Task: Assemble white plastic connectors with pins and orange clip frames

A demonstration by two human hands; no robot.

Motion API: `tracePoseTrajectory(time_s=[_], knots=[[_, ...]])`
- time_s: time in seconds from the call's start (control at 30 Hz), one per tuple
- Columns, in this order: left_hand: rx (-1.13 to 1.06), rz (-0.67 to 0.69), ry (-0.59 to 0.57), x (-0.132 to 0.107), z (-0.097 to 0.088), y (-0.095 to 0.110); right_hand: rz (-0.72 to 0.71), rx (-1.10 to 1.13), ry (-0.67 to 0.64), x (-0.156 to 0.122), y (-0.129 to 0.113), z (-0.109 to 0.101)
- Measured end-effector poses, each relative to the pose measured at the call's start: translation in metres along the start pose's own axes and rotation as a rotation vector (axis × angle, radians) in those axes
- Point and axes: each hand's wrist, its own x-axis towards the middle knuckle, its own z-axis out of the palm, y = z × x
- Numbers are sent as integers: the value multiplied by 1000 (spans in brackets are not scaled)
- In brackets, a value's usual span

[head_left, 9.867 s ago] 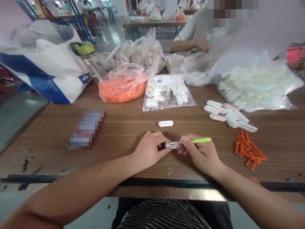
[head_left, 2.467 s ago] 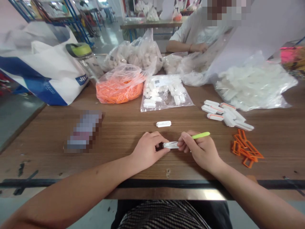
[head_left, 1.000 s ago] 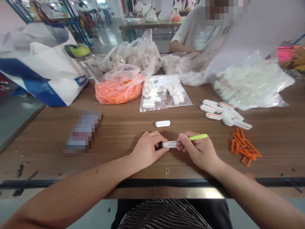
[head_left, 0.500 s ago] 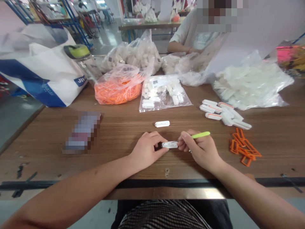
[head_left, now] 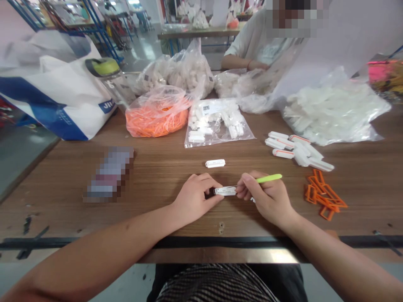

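Observation:
My left hand [head_left: 197,194] pinches the left end of a small white plastic piece [head_left: 227,191] with rows of tiny dark marks on its face. Closed round a slim tool with a lime-green handle [head_left: 269,178], my right hand [head_left: 266,195] rests at the piece's right end. The tool's thin metal tip lies along the upper edge of the piece; whether it touches cannot be made out. A similar white piece [head_left: 215,163] lies just beyond my hands. Something small and white shows under my right hand, mostly hidden.
To the right lie orange frames [head_left: 325,195] and a pile of white pieces [head_left: 297,149]. Behind stand bags of orange parts [head_left: 155,119] and white parts [head_left: 330,111], plus a bottle [head_left: 110,77]. A blurred flat object [head_left: 110,172] lies left. A person [head_left: 252,50] sits opposite.
My right hand and the green-handled tool have shifted slightly to the right. My left hand keeps the white piece in the same place.

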Motion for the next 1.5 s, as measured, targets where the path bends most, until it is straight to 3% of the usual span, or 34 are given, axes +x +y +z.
tracePoseTrajectory(time_s=[0.33,0.57,0.83,1.23,1.33,1.5], knots=[[4,-3,-6,1,-3,2,48,-90,-25,1,-3,0],[-6,-24,9,1,-1,3,-208,-403,-106,-4,-10,1],[3,-13,-2,1,-3,2,-20,-59,-28,-3,-2,-3],[-6,-8,-5,1,-2,2,2,-62,-61,-2,2,-2],[-3,-9,0,1,-2,2,-50,-131,-82,-3,0,-4],[-3,-32,3,1,-1,4,-292,-414,-165,-4,-13,-5]])
